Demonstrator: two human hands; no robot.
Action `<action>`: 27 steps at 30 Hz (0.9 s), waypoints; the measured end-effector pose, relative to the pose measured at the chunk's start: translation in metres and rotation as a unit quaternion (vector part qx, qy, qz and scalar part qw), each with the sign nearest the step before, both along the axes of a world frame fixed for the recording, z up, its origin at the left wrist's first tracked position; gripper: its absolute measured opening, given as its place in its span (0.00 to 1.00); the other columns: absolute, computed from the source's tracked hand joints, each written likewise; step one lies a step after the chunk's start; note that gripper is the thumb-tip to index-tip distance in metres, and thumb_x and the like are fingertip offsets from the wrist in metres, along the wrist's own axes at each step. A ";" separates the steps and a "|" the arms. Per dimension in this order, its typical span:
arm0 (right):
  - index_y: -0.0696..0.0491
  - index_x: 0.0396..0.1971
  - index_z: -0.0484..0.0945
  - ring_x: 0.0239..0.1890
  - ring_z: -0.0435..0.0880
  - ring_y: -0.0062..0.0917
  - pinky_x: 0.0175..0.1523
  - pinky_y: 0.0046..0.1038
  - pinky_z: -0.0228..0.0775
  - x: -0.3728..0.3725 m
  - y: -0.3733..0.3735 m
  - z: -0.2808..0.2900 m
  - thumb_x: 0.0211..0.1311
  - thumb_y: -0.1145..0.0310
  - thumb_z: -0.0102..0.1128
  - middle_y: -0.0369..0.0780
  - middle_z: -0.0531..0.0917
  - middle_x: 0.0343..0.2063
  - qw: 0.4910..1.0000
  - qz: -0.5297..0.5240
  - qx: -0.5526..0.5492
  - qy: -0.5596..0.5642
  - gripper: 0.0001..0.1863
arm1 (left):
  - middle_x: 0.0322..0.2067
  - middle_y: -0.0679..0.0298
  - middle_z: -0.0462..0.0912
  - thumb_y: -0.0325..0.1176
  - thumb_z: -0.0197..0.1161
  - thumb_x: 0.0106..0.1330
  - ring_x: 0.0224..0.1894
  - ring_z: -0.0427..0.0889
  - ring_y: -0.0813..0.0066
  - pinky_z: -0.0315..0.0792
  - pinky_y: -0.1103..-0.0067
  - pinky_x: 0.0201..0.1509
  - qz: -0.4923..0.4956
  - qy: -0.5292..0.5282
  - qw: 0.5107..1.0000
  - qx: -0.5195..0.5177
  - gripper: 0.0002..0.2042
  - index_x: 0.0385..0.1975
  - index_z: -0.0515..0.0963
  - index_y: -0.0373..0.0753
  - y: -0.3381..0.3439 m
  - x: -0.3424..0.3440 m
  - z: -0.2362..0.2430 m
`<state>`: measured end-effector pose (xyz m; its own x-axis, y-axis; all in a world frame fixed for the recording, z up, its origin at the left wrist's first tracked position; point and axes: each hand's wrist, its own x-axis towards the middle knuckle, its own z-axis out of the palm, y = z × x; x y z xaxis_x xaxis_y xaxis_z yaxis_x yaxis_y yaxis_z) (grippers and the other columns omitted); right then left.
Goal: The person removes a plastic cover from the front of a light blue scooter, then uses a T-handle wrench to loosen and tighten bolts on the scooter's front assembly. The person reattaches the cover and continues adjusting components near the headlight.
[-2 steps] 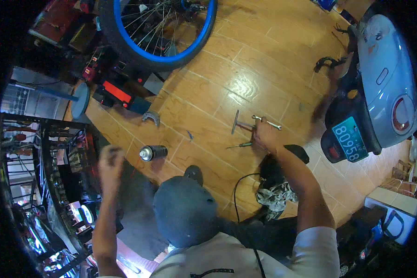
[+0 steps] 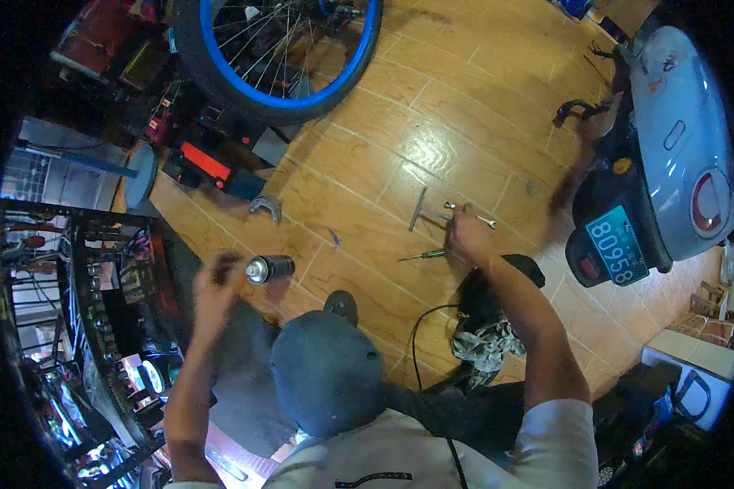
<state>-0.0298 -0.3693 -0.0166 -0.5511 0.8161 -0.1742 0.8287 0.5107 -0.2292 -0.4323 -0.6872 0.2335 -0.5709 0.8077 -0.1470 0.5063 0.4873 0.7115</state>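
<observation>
My right hand (image 2: 470, 236) is low over the tiled floor, its fingers closed around the shaft of a T-handle wrench (image 2: 417, 209) whose crossbar sticks out to the left. A combination wrench (image 2: 483, 220) lies just beyond that hand. Below the T-handle is a screwdriver (image 2: 424, 255) with a green handle, its grip end close to my fingers. On the other side, my left hand (image 2: 214, 289) is smeared by motion, just left of a dark spray can (image 2: 279, 267) with a silver top. Whether it holds anything does not show.
A blue-rimmed wheel (image 2: 289, 104) stands at the far left. A grey scooter (image 2: 681, 155) is at the right. Nearer are a crumpled rag (image 2: 485, 346) and a black cable (image 2: 416, 342). A curved metal part (image 2: 266, 209) lies near a tool rack (image 2: 90, 301).
My left hand has moved right, toward the spray can. The T-handle wrench has tilted and shifted slightly away in my right hand, which stays in nearly the same place.
</observation>
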 end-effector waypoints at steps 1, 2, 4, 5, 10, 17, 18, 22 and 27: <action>0.57 0.43 0.80 0.42 0.86 0.50 0.42 0.50 0.80 0.004 0.006 -0.002 0.62 0.70 0.58 0.54 0.85 0.40 1.000 -0.020 0.013 -0.004 0.11 | 0.44 0.58 0.85 0.37 0.65 0.72 0.45 0.84 0.71 0.77 0.74 0.52 -0.070 -0.066 0.995 -0.009 0.16 0.54 0.78 0.34 0.021 0.019 -0.015; 0.57 0.43 0.79 0.42 0.86 0.51 0.41 0.49 0.80 0.010 0.012 -0.003 0.62 0.70 0.58 0.55 0.85 0.39 0.999 -0.042 0.026 -0.008 0.12 | 0.44 0.58 0.86 0.37 0.66 0.72 0.44 0.84 0.71 0.77 0.74 0.52 -0.091 -0.133 0.985 -0.059 0.16 0.54 0.78 0.34 0.039 0.036 -0.032; 0.57 0.44 0.80 0.43 0.86 0.51 0.42 0.50 0.79 0.025 0.023 -0.002 0.61 0.67 0.60 0.56 0.85 0.37 0.997 -0.075 -0.021 -0.002 0.13 | 0.43 0.58 0.87 0.37 0.66 0.72 0.43 0.86 0.71 0.78 0.74 0.52 -0.180 -0.146 0.971 -0.052 0.17 0.54 0.79 0.35 0.069 0.068 -0.072; 0.56 0.44 0.80 0.43 0.86 0.51 0.42 0.50 0.79 0.033 0.028 0.001 0.60 0.66 0.61 0.56 0.85 0.37 0.994 -0.095 -0.055 -0.007 0.14 | 0.42 0.57 0.87 0.38 0.66 0.72 0.43 0.86 0.71 0.78 0.73 0.51 -0.209 -0.175 0.960 -0.063 0.17 0.54 0.79 0.36 0.082 0.082 -0.094; 0.54 0.46 0.81 0.41 0.86 0.53 0.44 0.50 0.78 0.042 0.014 0.007 0.59 0.59 0.64 0.53 0.86 0.36 0.993 -0.071 -0.081 0.041 0.19 | 0.38 0.57 0.86 0.35 0.64 0.72 0.35 0.86 0.73 0.79 0.76 0.38 -0.245 -0.396 0.874 -0.138 0.23 0.64 0.69 0.36 0.119 0.144 -0.199; 0.53 0.50 0.81 0.42 0.87 0.46 0.46 0.44 0.77 0.017 -0.045 -0.017 0.61 0.58 0.69 0.52 0.87 0.40 0.944 0.100 -0.302 0.084 0.21 | 0.25 0.68 0.73 0.38 0.56 0.77 0.23 0.73 0.77 0.66 0.77 0.21 -0.122 -0.572 0.794 -0.164 0.14 0.57 0.70 0.42 0.123 0.206 -0.270; 0.54 0.49 0.82 0.42 0.87 0.44 0.46 0.43 0.77 0.006 -0.053 -0.021 0.62 0.57 0.68 0.53 0.87 0.41 0.945 0.047 -0.324 0.016 0.21 | 0.24 0.69 0.71 0.39 0.55 0.77 0.21 0.70 0.78 0.63 0.78 0.20 -0.155 -0.563 0.784 -0.210 0.11 0.53 0.71 0.43 0.120 0.204 -0.269; 0.60 0.52 0.79 0.44 0.84 0.31 0.51 0.34 0.76 -0.032 -0.073 0.011 0.62 0.57 0.71 0.45 0.86 0.40 0.877 0.012 -0.396 0.270 0.26 | 0.39 0.63 0.78 0.47 0.55 0.78 0.36 0.77 0.74 0.73 0.77 0.38 -0.175 -0.534 0.821 -0.099 0.18 0.56 0.76 0.41 0.124 0.181 -0.230; 0.58 0.54 0.80 0.25 0.74 0.20 0.32 0.24 0.67 -0.110 -0.095 0.124 0.61 0.66 0.74 0.35 0.78 0.24 0.816 0.020 -0.472 0.334 0.24 | 0.49 0.58 0.84 0.54 0.55 0.78 0.46 0.82 0.71 0.80 0.77 0.48 -0.061 -0.474 0.876 0.066 0.24 0.56 0.79 0.39 0.110 0.141 -0.123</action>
<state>-0.1400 -0.4643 0.1071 -0.8031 0.4713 -0.3645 0.3451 -0.1309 -0.9294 -0.2916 -0.5777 0.1104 -0.1511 0.8995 -0.4100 -0.3008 0.3533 0.8858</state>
